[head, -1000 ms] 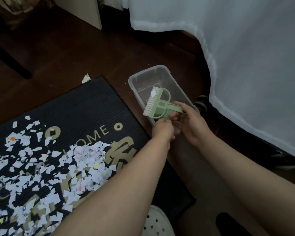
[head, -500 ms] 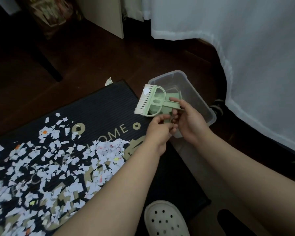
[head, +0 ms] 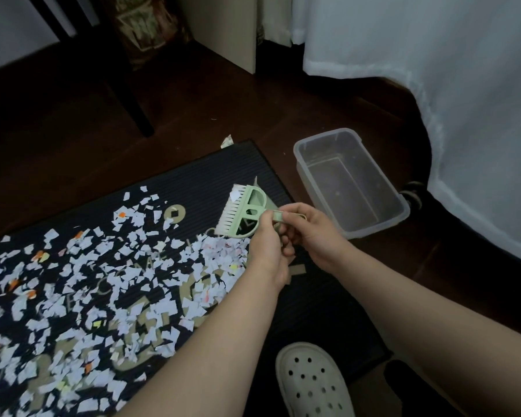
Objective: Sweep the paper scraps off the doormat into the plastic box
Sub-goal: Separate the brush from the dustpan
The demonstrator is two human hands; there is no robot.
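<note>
The head camera looks down at a green mini brush-and-dustpan set [head: 245,215] held above the doormat's [head: 217,167] right side. The left hand [head: 266,245] curls round the set's near edge, while the right hand [head: 310,233] pinches the handle end. Brush and pan look clipped together, so this two-handed grip probably serves to pull them apart before sweeping. The paper scraps [head: 103,281], mostly white, lie thick over the mat's left and middle, and one stray scrap [head: 226,142] sits on the floor at the far corner. The clear plastic box [head: 400,206] waits open on the floor just right of the mat, within easy reach for tipping.
</note>
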